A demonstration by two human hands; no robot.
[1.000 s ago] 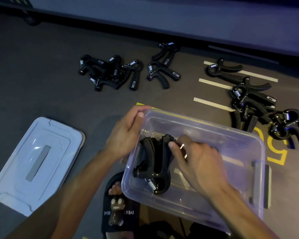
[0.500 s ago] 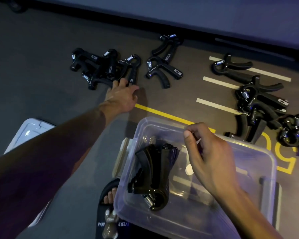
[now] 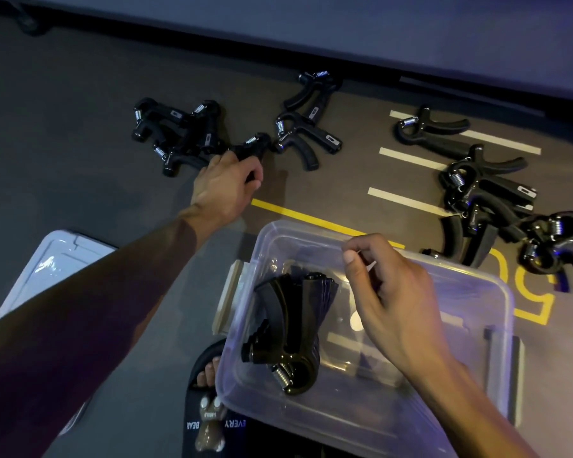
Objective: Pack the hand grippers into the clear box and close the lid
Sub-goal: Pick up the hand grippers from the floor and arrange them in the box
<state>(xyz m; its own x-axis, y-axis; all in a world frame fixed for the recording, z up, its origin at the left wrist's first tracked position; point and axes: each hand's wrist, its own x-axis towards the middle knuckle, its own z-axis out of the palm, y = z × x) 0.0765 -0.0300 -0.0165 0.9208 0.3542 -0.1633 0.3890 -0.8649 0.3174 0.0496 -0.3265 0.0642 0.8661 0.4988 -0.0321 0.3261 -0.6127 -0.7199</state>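
Barely begun: a few hand grippers (image 3: pixel 286 328) stand in the clear box (image 3: pixel 361 421), its lid (image 3: pixel 52 262) off beside it, as the left hand (image 3: pixel 227 185) grasps another gripper (image 3: pixel 250 148); the right hand (image 3: pixel 394 292) hovers, loosely curled and empty, and three floor piles remain.

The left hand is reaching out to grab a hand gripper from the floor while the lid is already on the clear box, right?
Not quite. The head view shows the lid lying on the floor, off the clear box, which is open. The left hand does grip a hand gripper on the floor.
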